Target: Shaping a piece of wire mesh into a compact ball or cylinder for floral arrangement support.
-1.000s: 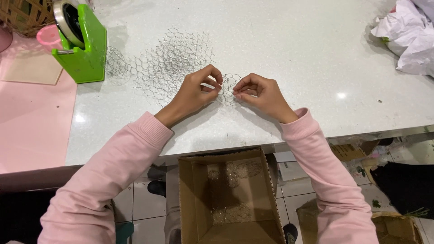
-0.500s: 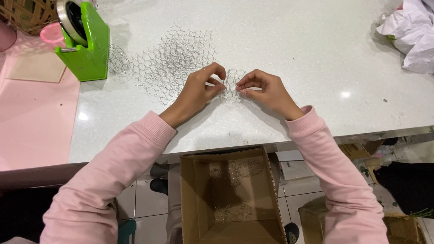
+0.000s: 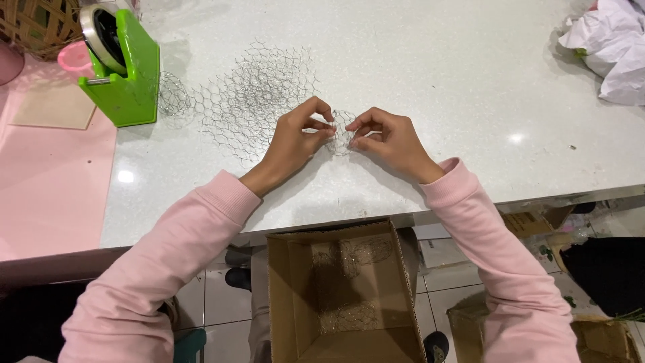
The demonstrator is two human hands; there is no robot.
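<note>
You're pinching a small piece of wire mesh [image 3: 341, 131] between both hands at the near-middle of the white table [image 3: 430, 74], just right of the big flat mesh sheet [image 3: 259, 94]. Left hand [image 3: 295, 141] is gripping the piece's left edge w/ thumb and fingers curled; right hand [image 3: 390, 138] is doing the same on its right edge, fingertips [image 3: 355, 128] nearly meeting across the wire.

Vs. a sec ago, your hands are sitting a touch closer together and the small piece is looking more bunched, less flat, so you're likely still folding or crumpling it into shape, not finished w/ it. The big sheet isn't shifting; it's lying where it was, its near corner just left of your left hand.

Also relative to the big sheet: a green tape dispenser [image 3: 124, 67] is standing to its left, w/ another small wad of mesh [image 3: 173, 94] between the two. A woven basket [image 3: 40, 23] and a pink mat [image 3: 47, 181] are lying further left. Crumpled white paper [image 3: 608, 50] is sitting well to the right, at the table's far corner. Below the table edge, an open cardboard box [image 3: 346, 296] is holding what look like more shaped mesh bits, too dim to count.
</note>
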